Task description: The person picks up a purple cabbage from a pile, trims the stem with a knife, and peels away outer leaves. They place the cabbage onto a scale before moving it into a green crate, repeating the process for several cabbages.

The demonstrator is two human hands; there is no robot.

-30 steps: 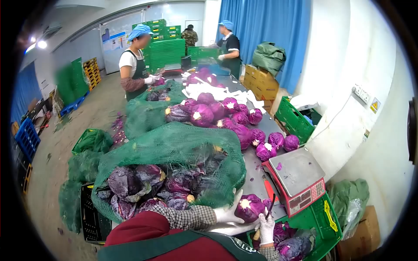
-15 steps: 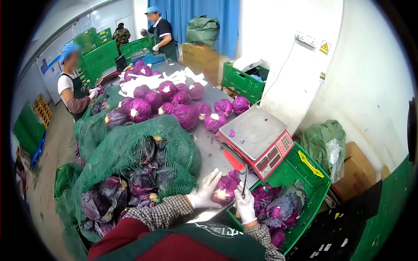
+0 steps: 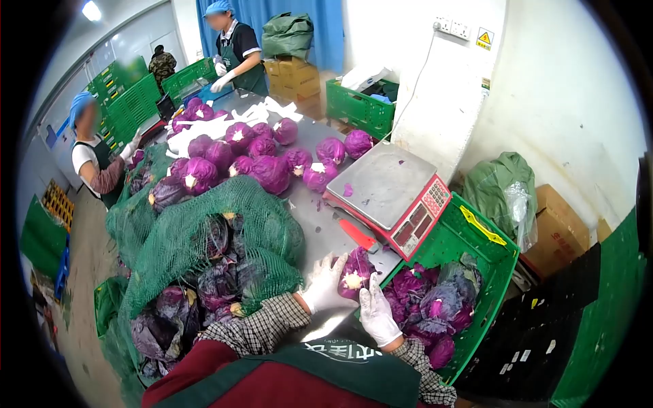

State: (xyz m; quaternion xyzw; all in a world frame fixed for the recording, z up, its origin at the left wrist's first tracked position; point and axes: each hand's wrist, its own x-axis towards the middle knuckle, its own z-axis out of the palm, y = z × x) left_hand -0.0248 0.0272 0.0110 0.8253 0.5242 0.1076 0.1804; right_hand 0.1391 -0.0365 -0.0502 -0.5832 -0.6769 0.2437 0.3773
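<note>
A trimmed red cabbage (image 3: 356, 273) with a pale cut stem end sits at the near edge of the metal table, between my two gloved hands. My left hand (image 3: 325, 287) cups its left side, fingers bent against the leaves. From the right and below, my right hand (image 3: 378, 314) presses its fingers to the cabbage; no knife shows in that hand now. A flat red-orange tool (image 3: 358, 234) lies just beyond the cabbage, beside the red scale (image 3: 388, 187). Loose purple leaves (image 3: 408, 285) fill part of the green crate (image 3: 500, 272) at my right.
Green mesh sacks (image 3: 224, 204) of untrimmed cabbages bulge along the left. Several trimmed cabbages (image 3: 269, 173) are grouped farther up the metal table (image 3: 309, 217). One co-worker (image 3: 95, 153) stands at the left side, another (image 3: 238, 54) at the far end.
The dark-bladed knife seen in my right hand has gone from view. That hand has moved against the cabbage, which is turned with its stem end towards me. The view has shifted slightly.
</note>
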